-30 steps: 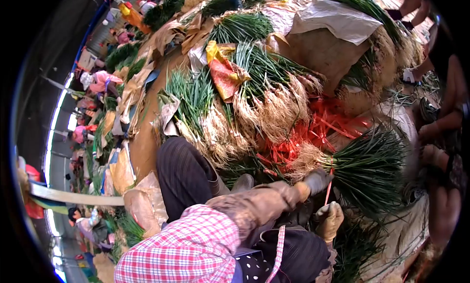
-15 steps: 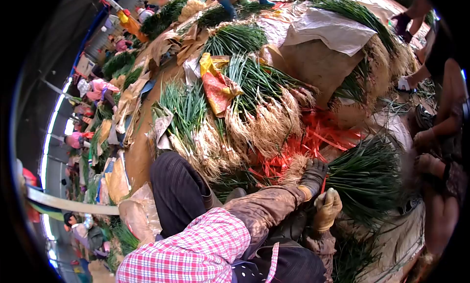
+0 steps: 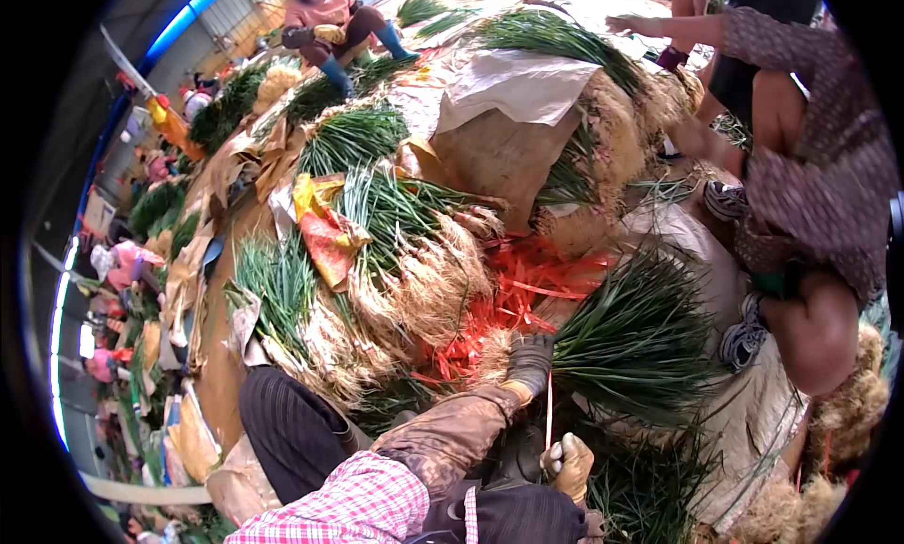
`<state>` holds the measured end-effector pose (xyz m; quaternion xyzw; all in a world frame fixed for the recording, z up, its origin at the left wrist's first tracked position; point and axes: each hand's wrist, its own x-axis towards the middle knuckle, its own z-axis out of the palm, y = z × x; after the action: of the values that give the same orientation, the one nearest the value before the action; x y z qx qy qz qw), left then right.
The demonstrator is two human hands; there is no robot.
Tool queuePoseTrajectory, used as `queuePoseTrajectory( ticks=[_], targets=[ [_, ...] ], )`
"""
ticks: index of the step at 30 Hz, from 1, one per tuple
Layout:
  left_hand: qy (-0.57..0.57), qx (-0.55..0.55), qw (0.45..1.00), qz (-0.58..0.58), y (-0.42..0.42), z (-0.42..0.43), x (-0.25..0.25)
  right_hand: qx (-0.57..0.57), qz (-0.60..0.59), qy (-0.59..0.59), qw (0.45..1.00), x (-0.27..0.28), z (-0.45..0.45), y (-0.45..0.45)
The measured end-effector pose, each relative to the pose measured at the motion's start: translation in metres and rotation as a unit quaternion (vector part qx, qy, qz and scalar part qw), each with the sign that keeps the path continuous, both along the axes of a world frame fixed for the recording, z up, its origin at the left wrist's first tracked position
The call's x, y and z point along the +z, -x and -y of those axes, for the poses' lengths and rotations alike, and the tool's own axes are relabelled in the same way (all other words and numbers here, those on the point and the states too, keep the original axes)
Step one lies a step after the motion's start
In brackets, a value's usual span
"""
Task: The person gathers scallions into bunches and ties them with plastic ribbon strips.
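My left hand (image 3: pixel 530 363), in a dark glove, is closed around a bundle of green onions (image 3: pixel 640 337) where the leaves meet the roots. The pale roots (image 3: pixel 494 358) stick out on its left and the long dark leaves fan out to the right. My right hand (image 3: pixel 570 465), in a tan glove, is closed in a fist lower down. It grips the end of a thin strip of plastic ribbon (image 3: pixel 550 403), which runs taut up to the bundle beside my left hand. A tangle of red plastic ribbon (image 3: pixel 527 285) lies just behind the bundle.
Tied-looking onion bunches (image 3: pixel 414 280) lie in a row at the left, with a red and yellow sack (image 3: pixel 328 231) on them. A covered onion heap (image 3: pixel 513 87) stands behind. Close on the right, a person (image 3: pixel 800 177) crouches; another person (image 3: pixel 330 26) sits at the back.
My view has swung right, so the scene sits further left. My right hand has pulled down away from the bundle, and more ribbon shows. The person at right shows more fully, arm outstretched.
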<state>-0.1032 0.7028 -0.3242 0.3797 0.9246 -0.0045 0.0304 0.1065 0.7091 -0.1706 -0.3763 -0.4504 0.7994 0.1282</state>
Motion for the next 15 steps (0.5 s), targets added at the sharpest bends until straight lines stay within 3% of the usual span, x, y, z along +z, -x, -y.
queuePoseTrajectory(
  ticks=[5,6,7,8,10,11,12,14,15],
  targets=[
    [0.020,-0.004,0.999,-0.039,-0.007,0.005,-0.014,0.021,-0.006,-0.021,1.000,-0.008,0.002,-0.015],
    [0.087,0.002,0.994,0.069,-0.003,-0.001,0.023,-0.005,-0.018,-0.046,0.999,-0.021,0.004,-0.016],
    [0.099,0.011,0.990,0.102,-0.002,-0.003,0.034,-0.030,-0.030,-0.073,0.996,-0.034,0.007,-0.018],
    [0.109,0.021,0.985,0.133,-0.003,-0.004,0.039,-0.044,0.005,-0.055,0.998,-0.006,-0.001,-0.004],
    [0.062,-0.028,0.998,-0.009,-0.019,0.010,0.024,-0.073,-0.001,-0.152,0.986,0.000,-0.017,0.003],
    [0.034,-0.041,0.998,-0.042,-0.029,0.017,0.019,-0.080,0.049,-0.217,0.972,-0.009,-0.022,0.000],
    [0.010,-0.048,0.999,0.011,-0.040,0.027,0.029,-0.086,0.098,-0.281,0.951,-0.023,-0.029,-0.004],
    [-0.055,0.009,0.973,0.224,-0.059,0.034,0.131,-0.002,0.225,-0.496,0.839,-0.062,-0.032,-0.015],
    [-0.155,0.047,0.956,0.246,-0.071,0.043,0.121,0.052,0.246,-0.522,0.815,-0.072,-0.030,-0.018]
  ],
)
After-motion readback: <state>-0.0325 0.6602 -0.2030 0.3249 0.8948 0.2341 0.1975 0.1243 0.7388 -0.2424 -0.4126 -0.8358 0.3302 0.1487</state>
